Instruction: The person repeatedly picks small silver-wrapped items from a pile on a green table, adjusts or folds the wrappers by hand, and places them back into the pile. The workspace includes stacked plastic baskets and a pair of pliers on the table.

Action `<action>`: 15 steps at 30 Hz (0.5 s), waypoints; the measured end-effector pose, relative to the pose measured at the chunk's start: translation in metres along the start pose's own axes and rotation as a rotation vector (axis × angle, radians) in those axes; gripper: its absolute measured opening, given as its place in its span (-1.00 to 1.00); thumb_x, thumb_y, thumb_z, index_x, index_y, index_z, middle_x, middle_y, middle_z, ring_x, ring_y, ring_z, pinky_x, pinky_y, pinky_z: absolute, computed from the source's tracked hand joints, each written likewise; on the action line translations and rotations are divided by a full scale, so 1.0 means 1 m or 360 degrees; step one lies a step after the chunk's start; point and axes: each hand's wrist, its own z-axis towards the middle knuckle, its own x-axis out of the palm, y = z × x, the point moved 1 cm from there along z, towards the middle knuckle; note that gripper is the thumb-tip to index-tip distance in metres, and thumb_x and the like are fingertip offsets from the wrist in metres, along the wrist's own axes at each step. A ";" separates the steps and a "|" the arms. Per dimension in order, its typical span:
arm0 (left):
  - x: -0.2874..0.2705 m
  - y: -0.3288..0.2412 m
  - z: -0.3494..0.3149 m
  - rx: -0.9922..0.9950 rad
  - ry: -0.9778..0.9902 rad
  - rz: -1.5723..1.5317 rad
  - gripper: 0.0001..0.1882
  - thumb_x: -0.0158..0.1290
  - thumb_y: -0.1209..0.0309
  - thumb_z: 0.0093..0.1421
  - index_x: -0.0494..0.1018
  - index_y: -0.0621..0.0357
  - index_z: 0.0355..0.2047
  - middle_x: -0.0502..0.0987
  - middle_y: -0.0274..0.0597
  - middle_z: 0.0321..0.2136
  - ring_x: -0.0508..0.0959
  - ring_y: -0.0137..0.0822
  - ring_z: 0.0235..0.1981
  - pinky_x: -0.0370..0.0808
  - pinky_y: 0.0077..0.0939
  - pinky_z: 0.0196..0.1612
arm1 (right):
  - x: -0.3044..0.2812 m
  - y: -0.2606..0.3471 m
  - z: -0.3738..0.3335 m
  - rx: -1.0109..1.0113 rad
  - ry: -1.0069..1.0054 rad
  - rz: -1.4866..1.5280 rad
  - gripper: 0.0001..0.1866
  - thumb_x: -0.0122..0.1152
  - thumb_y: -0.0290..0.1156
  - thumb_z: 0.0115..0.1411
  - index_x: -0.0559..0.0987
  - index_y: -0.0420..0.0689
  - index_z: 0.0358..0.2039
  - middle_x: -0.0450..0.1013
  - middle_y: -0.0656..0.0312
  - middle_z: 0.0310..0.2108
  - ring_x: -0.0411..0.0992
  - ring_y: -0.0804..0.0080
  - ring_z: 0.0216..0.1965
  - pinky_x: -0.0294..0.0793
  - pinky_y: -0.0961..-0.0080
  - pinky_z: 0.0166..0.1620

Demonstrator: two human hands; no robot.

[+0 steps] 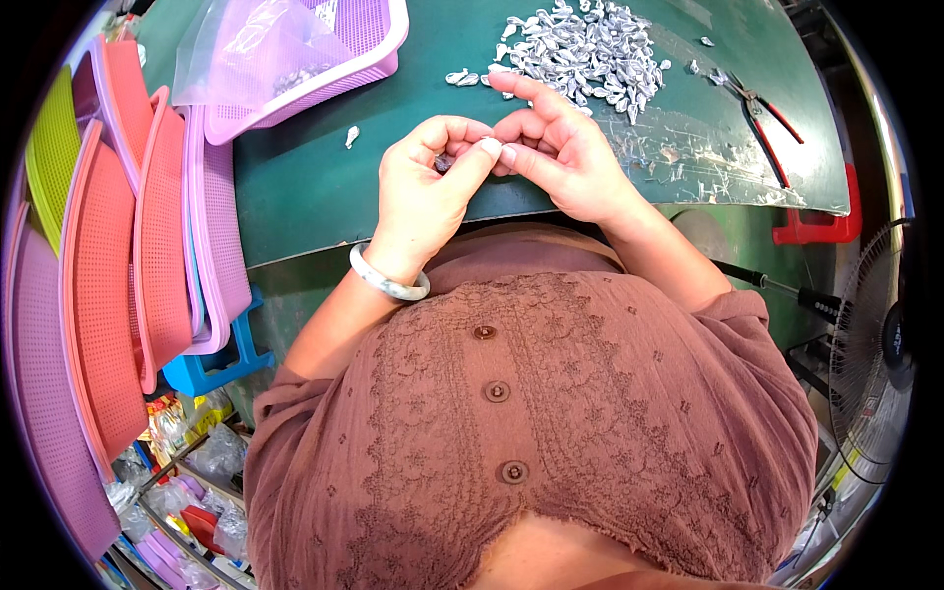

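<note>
My left hand [425,187] and my right hand [572,157] meet fingertip to fingertip over the near edge of the green table. Both are closed in a pinch, the right with its index finger raised. Between the left fingers and palm shows a bit of something small and dark [444,162]; its kind is hidden. What the joined fingertips hold is too small to make out. Just beyond the right hand spreads a pile of small grey-white teardrop-shaped pieces [590,54]. One loose piece [352,137] lies left of my left hand.
A purple mesh basket [379,67] at the far left holds a clear plastic bag [265,49] and small dark pieces. Red-handled pliers [762,123] lie at the right. Stacked coloured baskets [108,275] crowd the left side. A fan [865,344] and red stool [826,221] stand right.
</note>
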 end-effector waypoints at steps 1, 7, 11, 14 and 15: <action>-0.002 -0.001 -0.001 -0.0021 -0.0009 0.0032 -0.92 0.02 0.54 0.08 0.44 0.31 -0.41 0.50 -0.28 -0.53 0.44 -0.60 -0.51 0.38 -0.78 -0.43 | -0.001 -0.001 0.000 -0.0012 -0.0010 -0.0006 -0.44 0.01 -0.58 0.12 0.10 -0.19 0.13 0.38 0.24 -0.38 0.33 0.61 -0.34 0.31 0.70 -0.23; -0.009 0.007 -0.003 -0.0017 -0.0103 0.0184 -0.87 0.03 0.50 0.09 0.48 0.25 -0.34 0.40 -0.49 -0.59 0.22 -0.71 -0.64 0.14 -0.85 -0.59 | 0.003 0.000 -0.002 -0.0087 -0.0138 -0.0235 -0.39 0.06 -0.63 0.07 0.11 -0.17 0.14 0.38 0.27 -0.39 0.33 0.63 -0.33 0.30 0.72 -0.20; -0.011 0.008 -0.005 -0.0011 -0.0107 0.0204 -0.85 0.03 0.51 0.09 0.48 0.25 -0.31 0.40 -0.49 -0.59 0.23 -0.71 -0.63 0.15 -0.85 -0.58 | 0.004 -0.004 -0.002 -0.0191 -0.0182 -0.0260 -0.38 0.05 -0.67 0.05 0.11 -0.15 0.14 0.38 0.27 -0.37 0.34 0.63 -0.31 0.30 0.71 -0.18; -0.011 0.009 -0.005 -0.0036 -0.0121 0.0196 -0.84 0.02 0.51 0.09 0.48 0.26 -0.30 0.40 -0.50 -0.59 0.23 -0.71 -0.63 0.15 -0.85 -0.58 | 0.005 -0.004 -0.002 -0.0194 -0.0183 -0.0273 -0.38 0.04 -0.69 0.05 0.11 -0.14 0.14 0.38 0.27 -0.37 0.34 0.63 -0.30 0.30 0.70 -0.17; -0.011 0.008 -0.006 -0.0033 -0.0120 0.0194 -0.85 0.02 0.51 0.09 0.48 0.26 -0.30 0.39 -0.49 -0.59 0.23 -0.71 -0.63 0.15 -0.85 -0.58 | 0.005 -0.004 -0.002 -0.0191 -0.0181 -0.0278 -0.37 0.04 -0.69 0.05 0.11 -0.15 0.14 0.37 0.27 -0.37 0.34 0.62 -0.30 0.30 0.70 -0.16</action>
